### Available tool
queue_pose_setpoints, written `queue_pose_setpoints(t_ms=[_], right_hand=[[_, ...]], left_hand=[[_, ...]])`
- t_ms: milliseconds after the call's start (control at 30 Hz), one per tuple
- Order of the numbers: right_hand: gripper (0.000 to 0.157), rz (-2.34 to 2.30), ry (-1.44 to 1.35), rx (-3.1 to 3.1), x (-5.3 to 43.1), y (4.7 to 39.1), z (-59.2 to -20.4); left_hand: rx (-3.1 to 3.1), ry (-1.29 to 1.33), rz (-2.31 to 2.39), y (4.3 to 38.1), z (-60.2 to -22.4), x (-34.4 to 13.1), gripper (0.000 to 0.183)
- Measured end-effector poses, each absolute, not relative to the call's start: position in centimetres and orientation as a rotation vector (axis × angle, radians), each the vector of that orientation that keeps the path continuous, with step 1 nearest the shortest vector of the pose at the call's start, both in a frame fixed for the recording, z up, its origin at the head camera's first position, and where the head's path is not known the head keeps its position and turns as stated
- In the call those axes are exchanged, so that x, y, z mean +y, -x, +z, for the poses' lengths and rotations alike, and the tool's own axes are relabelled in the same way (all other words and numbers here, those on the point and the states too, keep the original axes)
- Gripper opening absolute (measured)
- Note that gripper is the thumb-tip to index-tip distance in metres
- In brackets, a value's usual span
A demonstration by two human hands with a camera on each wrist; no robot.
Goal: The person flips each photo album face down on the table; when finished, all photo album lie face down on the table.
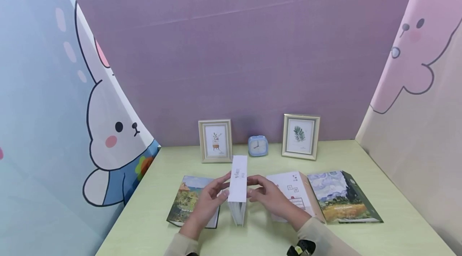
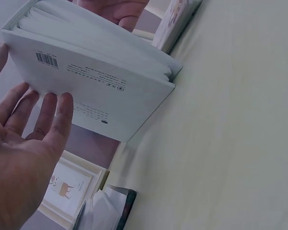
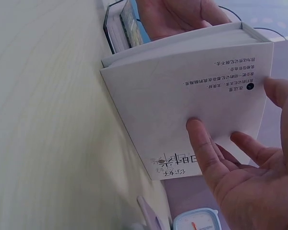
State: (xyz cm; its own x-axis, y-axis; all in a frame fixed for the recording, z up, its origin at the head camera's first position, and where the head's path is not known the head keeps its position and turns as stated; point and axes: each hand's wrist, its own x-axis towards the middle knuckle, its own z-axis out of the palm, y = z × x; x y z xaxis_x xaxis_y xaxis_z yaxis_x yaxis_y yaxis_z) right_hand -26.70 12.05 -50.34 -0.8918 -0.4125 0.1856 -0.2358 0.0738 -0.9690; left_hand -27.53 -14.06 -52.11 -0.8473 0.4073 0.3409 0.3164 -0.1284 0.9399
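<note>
A thick white photo album [image 1: 238,179] stands spine up between the two hands, its pages fanning at the near end. On one cover, the left hand [image 2: 26,143] rests its fingertips beside a barcode and printed lines, with the thumb near the spine edge. My right hand [image 3: 249,153] touches the opposite cover, which bears black Chinese characters, with extended fingers and the thumb by the spine edge. Neither hand wraps round the album. Its lower edge is close over the table [image 1: 252,244].
A landscape-covered photo album [image 1: 187,196] lies left, partly behind the left forearm. At right lie a white book [image 1: 299,196] with furniture drawings and another painted album [image 1: 339,200]. Along the back stand a plant picture frame [image 1: 215,141], a blue clock [image 1: 258,145] and a leaf picture frame [image 1: 300,137].
</note>
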Motion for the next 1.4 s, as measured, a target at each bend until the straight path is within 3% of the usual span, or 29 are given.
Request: queue_pose_setpoints(t_ms=[633, 900, 1400], right_hand=[[0.059, -2.012, 0.676, 2.184, 13.9, 26.4, -49.3], [0.051, -2.029, 0.724, 2.205, 14.6, 26.0, -49.1], [0.055, -2.078, 0.71, 2.123, 16.0, 25.6, -49.5]], left_hand=[[2.068, -0.814, 1.955, 27.3, -52.3, -13.4, 0.056], [2.084, -0.817, 1.866, 27.3, -52.4, -13.3, 0.059], [2.057, -0.818, 1.792, 27.1, -52.8, -13.1, 0.06]])
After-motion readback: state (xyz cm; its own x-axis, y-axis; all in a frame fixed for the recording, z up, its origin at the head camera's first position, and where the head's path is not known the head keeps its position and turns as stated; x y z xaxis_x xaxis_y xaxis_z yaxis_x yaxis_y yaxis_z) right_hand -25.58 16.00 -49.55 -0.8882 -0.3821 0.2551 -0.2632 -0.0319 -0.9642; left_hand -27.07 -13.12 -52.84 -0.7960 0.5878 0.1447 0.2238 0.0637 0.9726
